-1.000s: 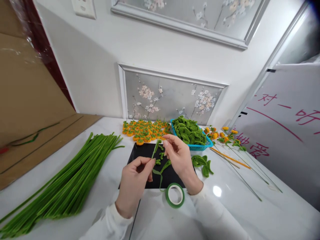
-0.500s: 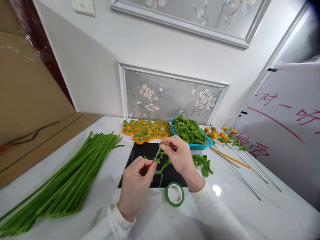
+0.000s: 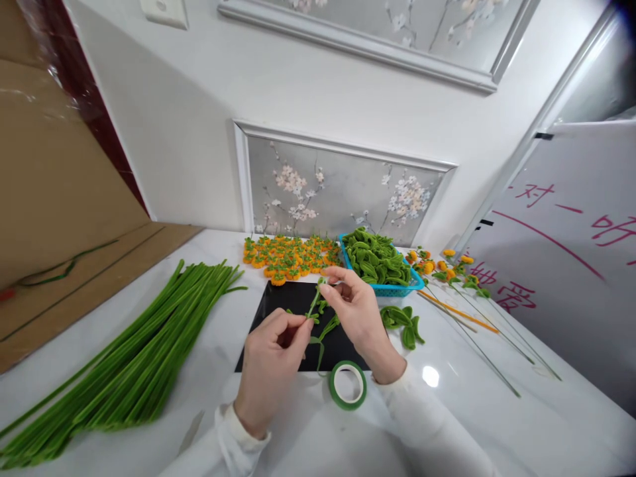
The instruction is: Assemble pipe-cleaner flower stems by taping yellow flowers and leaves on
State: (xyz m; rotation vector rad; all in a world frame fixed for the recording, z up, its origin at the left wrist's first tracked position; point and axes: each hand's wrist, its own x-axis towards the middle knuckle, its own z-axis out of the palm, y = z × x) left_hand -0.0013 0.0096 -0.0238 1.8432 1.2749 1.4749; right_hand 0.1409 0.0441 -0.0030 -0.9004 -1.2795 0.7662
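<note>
My left hand (image 3: 271,361) and my right hand (image 3: 355,311) both pinch a short green pipe-cleaner stem (image 3: 314,303) above a black mat (image 3: 278,301). The left fingers grip its lower part, the right fingers its upper tip. A thin strip of green tape (image 3: 318,344) trails from the stem down to a green tape roll (image 3: 348,385) lying flat on the white table just in front of my wrists. A few small green bits lie on the mat under the hands.
A long bundle of green pipe cleaners (image 3: 139,358) lies on the left. Behind the mat sit several orange flowers (image 3: 285,257) and a blue basket (image 3: 397,289) of green leaves. Loose leaves (image 3: 402,321) and finished stems (image 3: 462,271) lie on the right. Cardboard (image 3: 64,265) leans at left.
The stem has come down a little toward the mat and my hands have drawn closer together. The tape roll has stayed where it was.
</note>
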